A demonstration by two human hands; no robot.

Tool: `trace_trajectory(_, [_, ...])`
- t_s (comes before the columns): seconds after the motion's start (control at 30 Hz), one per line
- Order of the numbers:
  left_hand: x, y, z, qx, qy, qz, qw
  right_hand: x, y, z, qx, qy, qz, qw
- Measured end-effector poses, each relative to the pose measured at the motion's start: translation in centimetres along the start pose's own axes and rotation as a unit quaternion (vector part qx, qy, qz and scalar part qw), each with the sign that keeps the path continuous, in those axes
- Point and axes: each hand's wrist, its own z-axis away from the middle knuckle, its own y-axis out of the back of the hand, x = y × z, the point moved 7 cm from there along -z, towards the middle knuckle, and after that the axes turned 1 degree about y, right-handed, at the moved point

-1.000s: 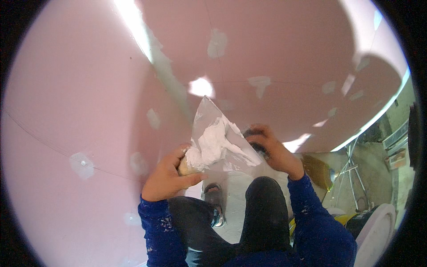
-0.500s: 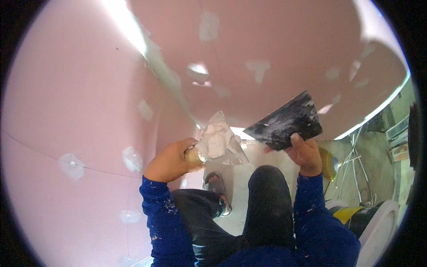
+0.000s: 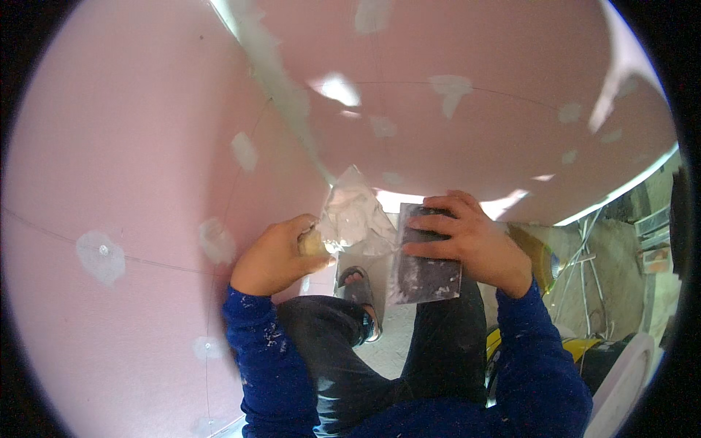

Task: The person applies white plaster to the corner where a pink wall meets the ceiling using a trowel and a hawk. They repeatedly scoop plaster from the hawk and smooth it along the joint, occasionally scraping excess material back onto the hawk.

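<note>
Putty knife (image 3: 426, 269) in right hand (image 3: 467, 237); left hand (image 3: 276, 255) grips loaded trowel (image 3: 354, 215)

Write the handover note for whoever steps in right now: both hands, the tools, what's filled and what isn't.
Left hand: gripping the wooden handle of a putty knife loaded with white filler.
Right hand: gripping a dark, filler-smeared trowel, its edge against the putty knife.
Pink wall boards: white filler patches over many spots, filler along the corner seam.
Left: the thin board joints on the left wall look bare. Whether the patches need smoothing cannot be told.
</note>
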Motion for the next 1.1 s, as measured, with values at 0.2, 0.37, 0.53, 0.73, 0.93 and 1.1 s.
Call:
trace_trajectory(0.2, [0.5,0.3,0.0,0.018,-0.080,-0.051,0.995,-1.3,1.5,-0.8,0.022,0.057,0.003,0.998])
trace_trajectory(0.37, [0.2,0.1,0.4,0.015,-0.043,-0.030,0.999,-2.0,0.3,-2.2,-0.040,0.076,0.030,0.996])
trace_trajectory(0.53, [2.5,2.2,2.7,0.157,-0.041,-0.023,0.986,3.4,0.4,-0.1,-0.008,-0.003,-0.012,1.000])
trace_trajectory(0.73, [6.5,8.0,4.6,0.301,-0.035,0.187,0.934,8.9,-10.7,2.2,0.263,-0.289,-0.723,0.570])
trace_trajectory(0.93, [13.2,0.0,1.2,0.080,-0.126,0.303,0.941,4.7,-19.2,-5.4,0.311,-0.058,-0.920,0.231])
trace_trajectory(1.1, [14.9,-10.6,-0.8,-0.066,-0.155,0.265,0.949,4.7,-26.8,-10.7,0.386,-0.320,-0.774,0.387])
